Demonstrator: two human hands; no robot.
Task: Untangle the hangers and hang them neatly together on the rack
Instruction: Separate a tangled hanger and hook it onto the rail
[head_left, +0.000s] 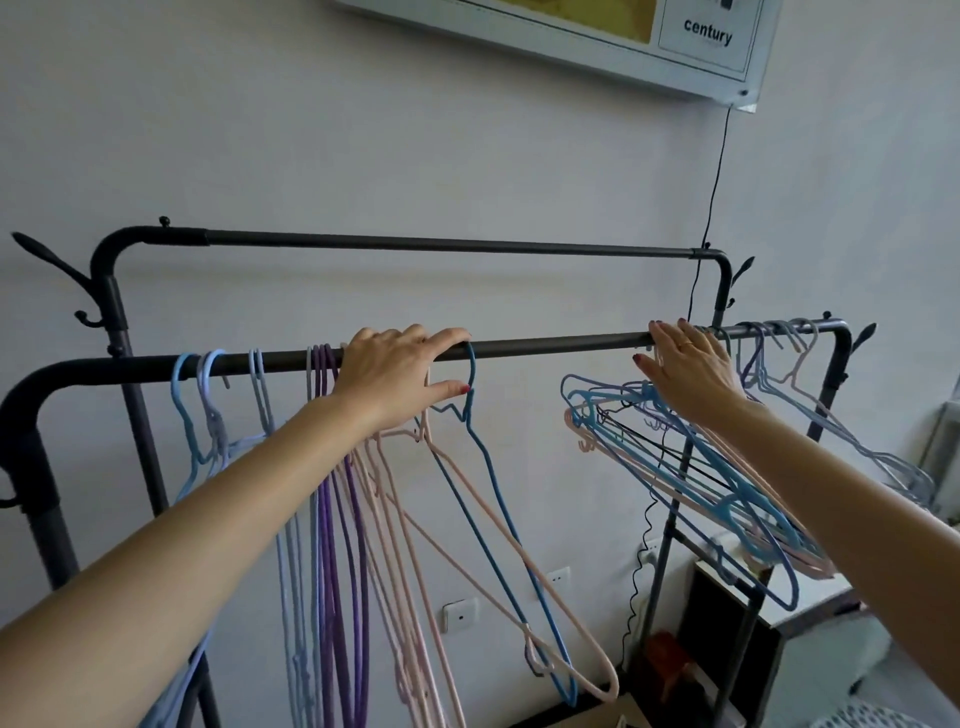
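Observation:
A black rack stands against the wall with a front rail (545, 345) and a higher back rail (415, 243). On the front rail's left part hang light blue hangers (183, 415), purple hangers (327, 493) and pink hangers (400, 519). My left hand (395, 374) lies over the rail, index finger and thumb pinching the hook of a dark blue hanger (485, 457). A tangled bunch of blue, pink and lilac hangers (701, 467) hangs tilted at the right. My right hand (685, 369) touches the rail with straight, spread fingers and covers the bunch's hooks. Pale hangers (789, 364) hang further right.
A framed poster (571, 47) hangs high on the wall; a black cable (718, 182) runs down from it behind the rack. Wall sockets (460, 616) sit low. A dark shelf unit (727, 623) stands at lower right. Coat hooks (57, 265) stick out from the rack's posts.

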